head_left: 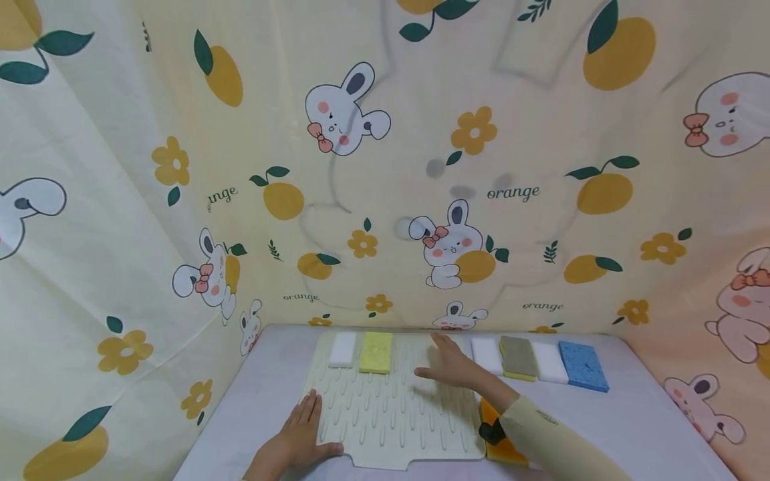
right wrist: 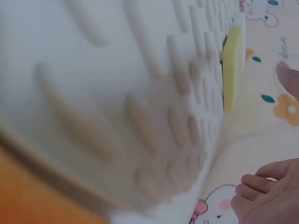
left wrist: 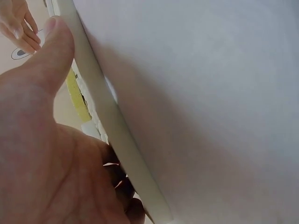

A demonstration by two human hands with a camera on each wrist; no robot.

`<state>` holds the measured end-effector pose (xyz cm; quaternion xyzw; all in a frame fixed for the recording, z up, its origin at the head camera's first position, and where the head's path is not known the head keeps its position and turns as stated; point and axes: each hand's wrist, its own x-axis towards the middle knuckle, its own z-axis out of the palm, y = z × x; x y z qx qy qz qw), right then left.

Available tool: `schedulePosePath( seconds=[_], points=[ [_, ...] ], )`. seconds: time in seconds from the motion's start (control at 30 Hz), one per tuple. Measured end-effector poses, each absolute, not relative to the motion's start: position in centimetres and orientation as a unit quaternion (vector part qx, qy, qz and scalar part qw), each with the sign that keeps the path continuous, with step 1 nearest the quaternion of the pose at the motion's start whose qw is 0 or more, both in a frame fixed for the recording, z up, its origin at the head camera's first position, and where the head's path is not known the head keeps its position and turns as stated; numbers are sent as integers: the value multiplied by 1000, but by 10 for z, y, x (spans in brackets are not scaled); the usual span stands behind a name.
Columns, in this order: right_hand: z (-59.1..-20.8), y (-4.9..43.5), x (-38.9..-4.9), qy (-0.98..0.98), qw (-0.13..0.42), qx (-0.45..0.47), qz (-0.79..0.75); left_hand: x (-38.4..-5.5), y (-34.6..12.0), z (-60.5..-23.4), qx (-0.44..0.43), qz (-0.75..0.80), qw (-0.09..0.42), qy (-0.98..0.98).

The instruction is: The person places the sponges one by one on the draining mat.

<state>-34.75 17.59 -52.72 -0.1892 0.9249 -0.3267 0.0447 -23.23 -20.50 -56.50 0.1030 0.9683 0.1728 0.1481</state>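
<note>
A cream board with raised oblong ridges (head_left: 385,427) lies on the table. My left hand (head_left: 297,434) rests at its front left corner, fingers along the left side and thumb at the front edge. In the left wrist view, the thumb (left wrist: 58,42) and fingers touch the board's rim (left wrist: 117,121). Over the board's back right part is my right hand (head_left: 448,361), fingers extended and holding nothing; whether it touches the surface I cannot tell. Toward the board's back left lie a white sponge (head_left: 343,350) and a yellow sponge (head_left: 375,353), side by side.
Right of the board stand a white sponge (head_left: 486,354), a grey-topped yellow sponge (head_left: 519,357), another white sponge (head_left: 550,363) and a blue sponge (head_left: 583,365) in a row. An orange item (head_left: 505,454) lies partly under my right forearm. A patterned curtain (head_left: 385,167) surrounds the table.
</note>
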Motion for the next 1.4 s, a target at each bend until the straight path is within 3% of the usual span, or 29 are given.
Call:
schedulePosePath(
  seconds=[0.77,1.0,1.4],
  points=[
    [-528,257,-321,940,28,-116,-320,-240,-215,-587,128,203,108,965],
    [-523,287,-320,949,41,-61,-308,-235,-207,-571,108,164,119,973],
    [-525,356,-304,950,5,-68,-304,-236,-210,-575,118,196,122,966]
  ],
)
